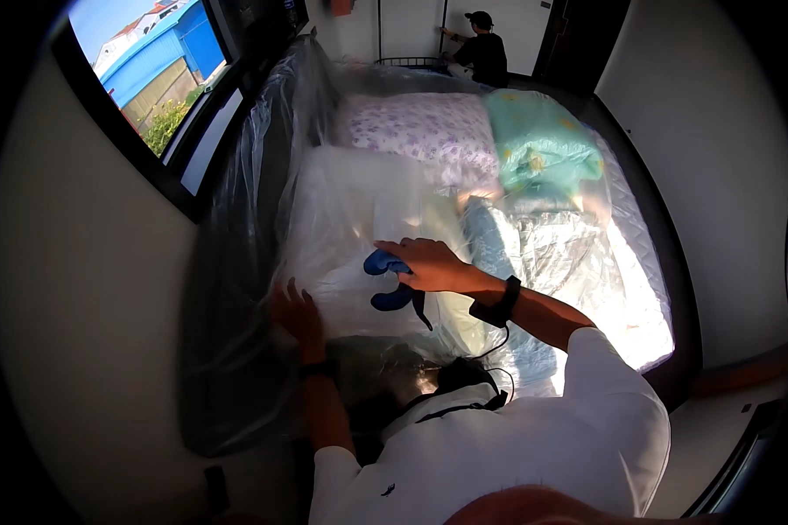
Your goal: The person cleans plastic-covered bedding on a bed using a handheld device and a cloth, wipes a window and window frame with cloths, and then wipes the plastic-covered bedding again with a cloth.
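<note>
My right hand (431, 265) is closed around a dark blue object (392, 293) with rounded, curved lobes, whose kind I cannot make out. It hangs above a whitish bundle (341, 206) under clear plastic film. My left hand (298, 313) has its fingers spread at the left side of this bundle, by the clear plastic sheet (228, 306). Whether the fingers press on the film is unclear. Beside the bundle, to the right, lies pale blue bedding (490, 236) partly under shiny clear plastic.
Farther back on the bed lie purple-flowered bedding (420, 122) and mint green bedding (543, 140). A quilted white mattress edge (643, 289) runs along the right. A window (158, 79) is at the left. Another person (481, 51) in black crouches by the far wall.
</note>
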The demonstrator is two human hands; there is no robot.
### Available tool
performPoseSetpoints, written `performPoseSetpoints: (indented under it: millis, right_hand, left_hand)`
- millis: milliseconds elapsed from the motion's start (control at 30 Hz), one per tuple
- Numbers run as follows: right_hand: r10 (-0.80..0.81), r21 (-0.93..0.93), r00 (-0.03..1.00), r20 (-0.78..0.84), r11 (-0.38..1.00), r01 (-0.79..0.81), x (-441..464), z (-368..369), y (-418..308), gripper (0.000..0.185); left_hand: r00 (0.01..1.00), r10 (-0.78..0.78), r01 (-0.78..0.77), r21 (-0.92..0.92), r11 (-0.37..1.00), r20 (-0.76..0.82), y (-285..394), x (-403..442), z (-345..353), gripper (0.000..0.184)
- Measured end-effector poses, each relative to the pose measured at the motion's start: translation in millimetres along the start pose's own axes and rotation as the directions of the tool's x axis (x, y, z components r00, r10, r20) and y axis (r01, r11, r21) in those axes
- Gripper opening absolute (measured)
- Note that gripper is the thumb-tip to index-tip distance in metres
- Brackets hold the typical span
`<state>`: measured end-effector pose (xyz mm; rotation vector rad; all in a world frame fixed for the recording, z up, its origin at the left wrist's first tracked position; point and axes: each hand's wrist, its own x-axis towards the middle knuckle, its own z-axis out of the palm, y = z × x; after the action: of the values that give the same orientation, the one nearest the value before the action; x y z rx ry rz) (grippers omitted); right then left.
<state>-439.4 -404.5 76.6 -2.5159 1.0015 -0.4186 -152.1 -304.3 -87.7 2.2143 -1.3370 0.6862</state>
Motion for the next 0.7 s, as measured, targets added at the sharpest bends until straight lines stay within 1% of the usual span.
performPoseSetpoints:
  millis: [33,67,100,133,167,200,233,267,300,333,400,433,467,500,533,567,600,633,667,700]
  right_hand:
    - [0.011,0.091,0.996,-0.088,0.996,-0.003,-3.1,-13.9,-14.8,0.066]
    - [0.027,0.179,0.984,-0.174,0.984,0.005,-8.1,-22.1,-28.8,0.066]
    - [0.083,0.239,0.973,-0.214,0.971,-0.031,-13.0,-23.6,-41.6,0.059]
    - [0.081,0.238,0.971,-0.223,0.971,-0.027,-15.3,-8.1,-44.4,0.059]
    - [0.082,0.351,0.957,-0.277,0.936,0.022,-18.2,17.5,-42.6,0.056]
    - [0.09,0.455,0.941,-0.327,0.887,0.074,-23.2,34.8,-46.5,0.054]
    - [0.202,0.589,0.963,-0.18,0.806,-0.059,-32.3,38.1,-62.6,0.048]
    - [0.155,0.586,0.944,-0.291,0.809,0.047,-44.9,38.9,-81.5,0.046]
    - [0.069,0.593,0.934,-0.35,0.788,0.164,-58.1,24.3,-102.7,0.045]
    - [-0.011,0.595,0.912,-0.41,0.755,0.276,-73.0,1.4,-126.4,0.043]
    - [-0.046,0.617,0.928,-0.37,0.734,0.282,-104.1,-65.6,-165.6,0.042]
    - [-0.09,0.554,0.892,-0.443,0.755,0.351,-115.9,-91.0,-171.5,0.041]
    - [-0.145,0.476,0.846,-0.513,0.772,0.421,-122.1,-117.5,-171.8,0.04]
    - [-0.202,0.31,0.744,-0.637,0.816,0.488,-125.3,-143.2,-171.6,0.037]
    - [-0.259,0.139,0.624,-0.737,0.846,0.515,-128.6,-161.7,-171.6,0.033]
    - [-0.187,0.181,0.625,-0.758,0.86,0.477,-132.0,-172.5,-173.3,0.034]
    - [-0.133,0.209,0.621,-0.773,0.87,0.446,-131.6,-180.5,-172.7,0.034]
    - [-0.182,0.123,0.622,-0.762,0.902,0.414,-128.6,-180.7,-164.7,0.036]
    - [-0.189,0.116,0.628,-0.755,0.904,0.411,-128.3,-175.0,-160.9,0.036]
    - [-0.131,0.182,0.746,-0.653,0.929,0.323,-127.6,-165.8,-157.4,0.038]
  left_hand:
    - [1.0,0.018,-0.018,0.0,1.0,-0.006,5.8,2.3,-10.3,0.042]
    - [1.0,0.019,-0.019,-0.253,0.967,-0.003,14.2,3.9,-23.6,0.049]
    - [1.0,0.019,-0.015,-0.49,0.872,0.003,23.5,2.6,-37.2,0.058]
    - [0.995,0.091,-0.035,-0.695,0.718,0.044,35.1,-3.7,-52.1,0.067]
    - [0.983,0.169,-0.029,-0.855,0.518,0.069,45.3,-10.9,-65.3,0.077]
    - [0.984,0.168,-0.031,-0.856,0.516,0.066,50.8,-16.2,-73.0,0.077]
    - [0.945,0.326,-0.157,-0.832,0.533,0.03,53.1,-22.0,-80.4,0.084]
    - [0.88,0.475,-0.284,-0.799,0.53,0.003,51.4,-26.0,-85.3,0.09]
    - [0.878,0.477,-0.263,-0.788,0.557,0.044,45.1,-27.1,-83.5,0.089]
    - [0.879,0.476,-0.266,-0.784,0.561,0.042,36.9,-25.4,-78.0,0.089]
    - [0.887,0.451,-0.27,-0.678,0.684,0.102,18.6,-23.3,-69.0,0.088]
    - [0.854,0.451,-0.109,-0.759,0.642,0.259,17.3,-16.3,-66.2,0.089]
    - [0.854,0.452,-0.108,-0.761,0.64,0.259,27.3,-14.1,-74.1,0.089]
    - [0.887,0.424,-0.095,-0.827,0.555,0.183,37.0,-13.3,-92.3,0.089]
    - [0.911,0.394,-0.086,-0.881,0.465,0.12,42.7,-13.0,-111.0,0.09]
    - [0.876,0.457,-0.061,-0.905,0.42,0.153,49.4,-9.0,-122.2,0.108]
    - [0.876,0.458,-0.06,-0.909,0.413,0.151,63.1,-6.9,-135.9,0.108]
    - [0.888,0.455,-0.015,-0.987,0.159,0.06,81.6,-7.2,-152.6,0.119]
    - [0.904,0.427,0.024,-0.994,-0.107,-0.024,98.1,-8.4,-166.4,0.13]
    - [0.889,0.447,0.017,-0.97,-0.242,-0.095,111.3,-7.2,-173.6,0.14]
